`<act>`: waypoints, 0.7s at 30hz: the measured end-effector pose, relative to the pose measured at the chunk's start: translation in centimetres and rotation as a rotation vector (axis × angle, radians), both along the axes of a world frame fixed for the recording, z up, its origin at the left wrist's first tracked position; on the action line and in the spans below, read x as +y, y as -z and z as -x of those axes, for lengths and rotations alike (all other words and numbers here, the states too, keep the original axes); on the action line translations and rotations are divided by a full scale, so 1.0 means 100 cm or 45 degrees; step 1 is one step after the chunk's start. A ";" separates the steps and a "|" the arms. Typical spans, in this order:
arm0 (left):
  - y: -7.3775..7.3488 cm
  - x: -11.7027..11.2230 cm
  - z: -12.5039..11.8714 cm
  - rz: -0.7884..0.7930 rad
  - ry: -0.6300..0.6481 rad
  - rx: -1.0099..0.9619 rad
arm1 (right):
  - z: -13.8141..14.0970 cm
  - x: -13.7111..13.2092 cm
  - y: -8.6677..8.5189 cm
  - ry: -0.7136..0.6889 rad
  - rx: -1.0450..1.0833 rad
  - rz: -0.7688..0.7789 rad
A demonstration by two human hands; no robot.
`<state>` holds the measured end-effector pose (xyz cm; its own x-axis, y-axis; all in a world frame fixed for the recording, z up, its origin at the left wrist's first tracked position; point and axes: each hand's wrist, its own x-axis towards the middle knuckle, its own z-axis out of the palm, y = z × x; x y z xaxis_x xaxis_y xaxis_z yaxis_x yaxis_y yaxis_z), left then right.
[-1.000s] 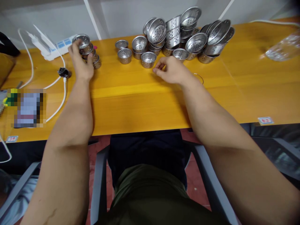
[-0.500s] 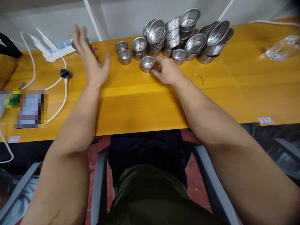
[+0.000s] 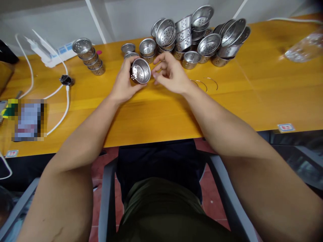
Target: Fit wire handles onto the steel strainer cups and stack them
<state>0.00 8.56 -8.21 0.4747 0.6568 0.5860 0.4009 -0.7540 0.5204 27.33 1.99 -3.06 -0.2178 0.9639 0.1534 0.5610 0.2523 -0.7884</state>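
A small perforated metal strainer cup (image 3: 141,71) is tilted in my left hand (image 3: 122,83), its mouth turned toward me and to the right. My left thumb and fingers wrap its side and base. Just right of the cup's rim is my right hand (image 3: 170,74), fingers bent and apart, with nothing seen in it. Behind both hands stand several more strainer cups, among them a nested pair (image 3: 147,48) and a single cup (image 3: 191,60). Thin curved wires (image 3: 212,82) lie on the table right of my right hand.
A leaning stack of strainer cups (image 3: 92,58) stands at the left beside a white power strip (image 3: 60,53). Tall stacks (image 3: 233,37) line the back right. A phone (image 3: 29,119) and white cables (image 3: 68,107) lie at the left, a clear plastic bag (image 3: 302,48) at the far right.
My left hand has come from the stack at the left to the middle and taken hold of the cup. That cup is lifted off the table, and my right hand has let go of it.
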 end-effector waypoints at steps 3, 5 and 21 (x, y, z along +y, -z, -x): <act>-0.004 -0.002 -0.007 -0.108 0.040 0.034 | 0.003 0.007 0.008 0.005 0.112 0.033; 0.000 0.000 -0.011 -0.116 0.078 0.071 | 0.005 0.012 0.015 -0.027 0.142 0.032; 0.018 0.001 -0.013 0.140 0.201 -0.091 | -0.003 0.002 0.009 -0.186 0.154 -0.280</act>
